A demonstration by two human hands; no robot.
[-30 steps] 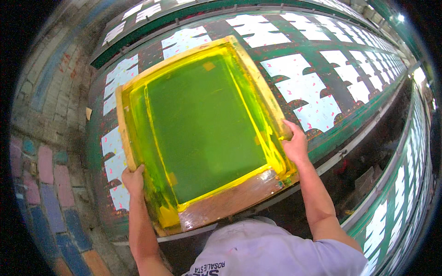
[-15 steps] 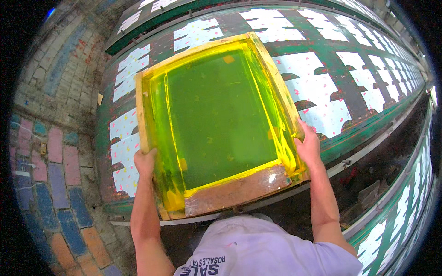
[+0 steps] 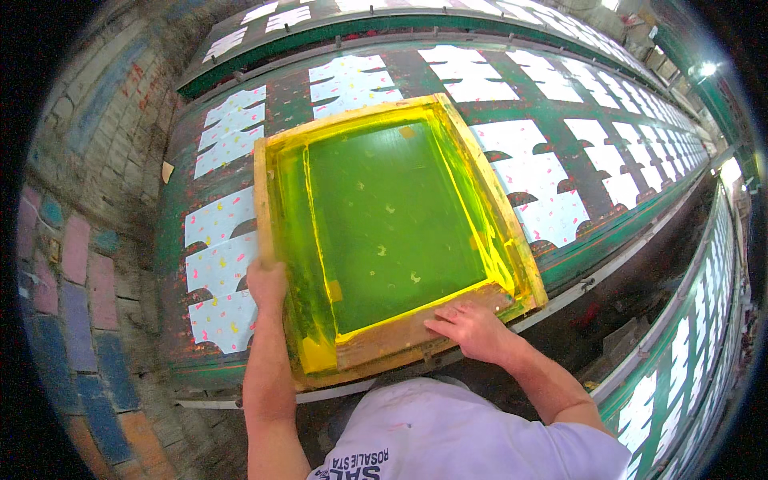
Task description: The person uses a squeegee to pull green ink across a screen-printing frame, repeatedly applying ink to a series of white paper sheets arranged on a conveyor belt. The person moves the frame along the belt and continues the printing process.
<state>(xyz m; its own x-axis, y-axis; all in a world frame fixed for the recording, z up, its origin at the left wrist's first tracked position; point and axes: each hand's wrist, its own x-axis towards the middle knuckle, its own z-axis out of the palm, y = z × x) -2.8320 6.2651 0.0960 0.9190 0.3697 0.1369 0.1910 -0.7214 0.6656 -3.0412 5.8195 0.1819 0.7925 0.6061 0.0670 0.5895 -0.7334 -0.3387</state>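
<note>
Screen frame, wooden with green mesh and yellow edging, lies flat on the long green table over white cloth pieces. Left hand grasps its left rail; right hand rests open, flat on the near rail.

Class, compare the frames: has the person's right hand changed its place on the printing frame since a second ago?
Yes. The right hand has moved from the wooden frame's right side to its near edge, lying flat there; the left hand stays on the left side.
</note>
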